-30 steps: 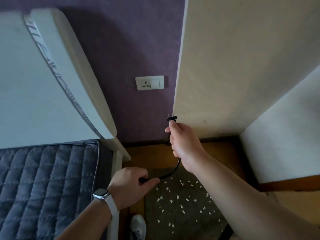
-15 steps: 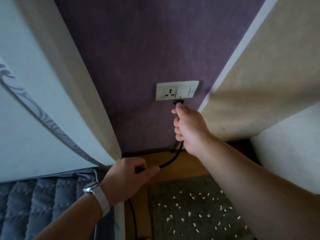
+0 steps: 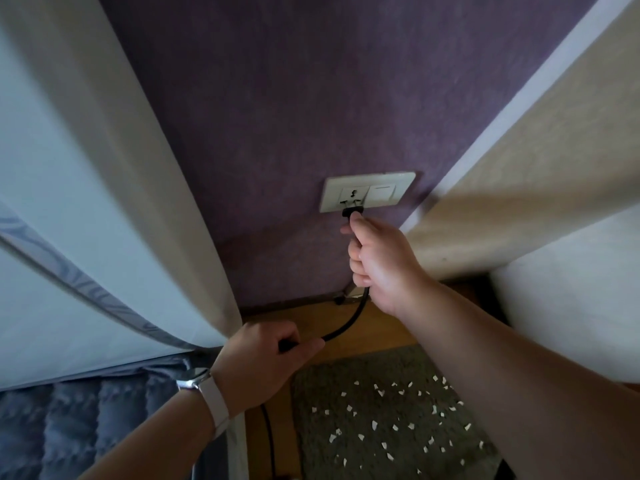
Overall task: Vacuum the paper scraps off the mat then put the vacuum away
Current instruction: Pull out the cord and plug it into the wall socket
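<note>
My right hand (image 3: 382, 261) grips the black plug (image 3: 352, 212) of the vacuum's cord, and the plug's prongs touch the white wall socket (image 3: 351, 198). The black cord (image 3: 348, 323) curves down from that fist to my left hand (image 3: 265, 362), which holds it lower down. Below the hands lies a grey-green mat (image 3: 377, 410) strewn with several white paper scraps (image 3: 374, 424). The vacuum itself is out of view.
The socket plate with a switch (image 3: 381, 192) sits low on a purple wall (image 3: 277, 98). A white headboard (image 3: 104, 202) and a grey quilted bed (image 3: 86, 427) fill the left. A beige cabinet side (image 3: 536, 185) stands at the right. Wooden floor (image 3: 346, 323) shows between.
My right hand has raised the plug from mid-air up to the socket, and the prongs now meet its holes. The view has come closer to the wall. My left hand has kept its hold on the cord.
</note>
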The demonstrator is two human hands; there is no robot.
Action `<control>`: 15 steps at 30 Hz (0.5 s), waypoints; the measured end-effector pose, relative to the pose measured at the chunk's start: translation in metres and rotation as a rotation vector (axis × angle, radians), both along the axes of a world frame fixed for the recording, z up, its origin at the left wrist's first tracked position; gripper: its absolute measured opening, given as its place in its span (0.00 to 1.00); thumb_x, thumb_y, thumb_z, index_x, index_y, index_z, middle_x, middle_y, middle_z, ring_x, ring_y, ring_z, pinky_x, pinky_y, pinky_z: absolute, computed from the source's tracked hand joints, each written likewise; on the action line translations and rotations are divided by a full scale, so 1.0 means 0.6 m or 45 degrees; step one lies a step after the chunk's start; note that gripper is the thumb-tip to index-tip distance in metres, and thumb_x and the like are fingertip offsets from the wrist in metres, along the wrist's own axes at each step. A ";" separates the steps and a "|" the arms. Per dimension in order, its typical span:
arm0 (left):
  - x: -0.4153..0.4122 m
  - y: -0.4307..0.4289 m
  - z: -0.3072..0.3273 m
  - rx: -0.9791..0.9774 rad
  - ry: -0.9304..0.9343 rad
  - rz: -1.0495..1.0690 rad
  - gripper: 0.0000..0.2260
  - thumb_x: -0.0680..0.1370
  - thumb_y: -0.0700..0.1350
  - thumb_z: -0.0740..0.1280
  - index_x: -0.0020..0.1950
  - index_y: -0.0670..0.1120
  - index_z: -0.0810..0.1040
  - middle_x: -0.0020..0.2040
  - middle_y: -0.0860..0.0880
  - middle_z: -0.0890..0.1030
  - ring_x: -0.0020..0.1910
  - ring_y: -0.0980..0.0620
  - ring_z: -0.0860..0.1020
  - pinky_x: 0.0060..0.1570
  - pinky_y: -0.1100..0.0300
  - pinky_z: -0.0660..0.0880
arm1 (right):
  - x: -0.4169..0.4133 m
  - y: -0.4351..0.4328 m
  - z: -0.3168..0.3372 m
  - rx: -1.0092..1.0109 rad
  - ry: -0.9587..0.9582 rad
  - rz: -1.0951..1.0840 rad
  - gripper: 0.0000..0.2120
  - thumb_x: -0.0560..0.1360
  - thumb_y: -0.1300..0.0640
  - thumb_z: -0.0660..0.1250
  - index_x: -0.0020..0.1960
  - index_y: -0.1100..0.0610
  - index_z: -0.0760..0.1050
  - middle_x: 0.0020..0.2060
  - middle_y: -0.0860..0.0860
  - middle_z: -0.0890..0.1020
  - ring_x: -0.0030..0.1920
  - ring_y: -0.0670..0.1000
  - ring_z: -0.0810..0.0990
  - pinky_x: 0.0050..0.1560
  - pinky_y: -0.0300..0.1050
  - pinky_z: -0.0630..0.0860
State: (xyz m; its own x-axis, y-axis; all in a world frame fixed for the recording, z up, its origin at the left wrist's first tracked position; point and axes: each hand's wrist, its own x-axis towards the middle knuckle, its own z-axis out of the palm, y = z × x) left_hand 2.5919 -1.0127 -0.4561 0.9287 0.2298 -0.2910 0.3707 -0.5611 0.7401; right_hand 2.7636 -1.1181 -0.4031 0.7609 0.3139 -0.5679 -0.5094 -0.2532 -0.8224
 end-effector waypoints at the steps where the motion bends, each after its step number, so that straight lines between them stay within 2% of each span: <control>1: 0.001 0.001 -0.001 -0.008 0.007 -0.011 0.19 0.73 0.64 0.65 0.30 0.52 0.72 0.28 0.58 0.75 0.28 0.57 0.74 0.27 0.67 0.68 | 0.001 0.002 -0.002 0.019 0.008 -0.008 0.14 0.83 0.48 0.57 0.51 0.57 0.74 0.23 0.47 0.61 0.22 0.45 0.56 0.24 0.38 0.51; 4: -0.002 0.005 -0.005 -0.020 0.014 -0.027 0.19 0.73 0.64 0.65 0.30 0.52 0.72 0.29 0.59 0.75 0.29 0.57 0.74 0.27 0.67 0.68 | 0.003 0.010 -0.002 0.064 0.050 -0.074 0.14 0.83 0.48 0.58 0.49 0.58 0.73 0.22 0.47 0.61 0.21 0.45 0.56 0.23 0.37 0.51; 8: -0.007 0.019 -0.015 -0.036 -0.057 -0.004 0.24 0.70 0.72 0.60 0.30 0.52 0.71 0.28 0.55 0.74 0.27 0.55 0.74 0.26 0.66 0.66 | 0.003 0.022 0.001 0.080 0.090 -0.198 0.15 0.83 0.48 0.60 0.44 0.58 0.72 0.20 0.45 0.61 0.19 0.44 0.56 0.20 0.35 0.52; 10: -0.010 0.023 -0.023 -0.032 -0.086 0.023 0.23 0.70 0.72 0.59 0.33 0.53 0.73 0.27 0.53 0.74 0.28 0.53 0.74 0.27 0.61 0.68 | 0.005 0.027 0.002 0.097 0.100 -0.221 0.15 0.83 0.49 0.60 0.42 0.57 0.71 0.20 0.45 0.61 0.18 0.43 0.56 0.20 0.36 0.52; 13: -0.009 0.023 -0.027 -0.030 -0.102 0.027 0.22 0.69 0.72 0.59 0.35 0.53 0.74 0.27 0.51 0.74 0.28 0.51 0.75 0.27 0.59 0.69 | 0.013 0.033 0.002 0.155 0.119 -0.281 0.16 0.82 0.51 0.60 0.37 0.52 0.64 0.20 0.45 0.59 0.20 0.44 0.54 0.21 0.37 0.50; 15: -0.006 0.024 -0.026 -0.033 -0.094 0.016 0.22 0.70 0.71 0.60 0.34 0.53 0.73 0.26 0.52 0.73 0.28 0.52 0.74 0.27 0.61 0.68 | 0.017 0.038 0.000 0.168 0.078 -0.280 0.16 0.82 0.51 0.60 0.37 0.51 0.62 0.21 0.45 0.57 0.20 0.44 0.53 0.22 0.36 0.50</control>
State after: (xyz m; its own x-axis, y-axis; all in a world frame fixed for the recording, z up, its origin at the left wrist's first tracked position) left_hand 2.5884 -0.9983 -0.4719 0.9450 0.2346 -0.2280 0.3215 -0.5371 0.7798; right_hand 2.7739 -1.0951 -0.4031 0.7845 0.2189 -0.5802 -0.5902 -0.0237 -0.8069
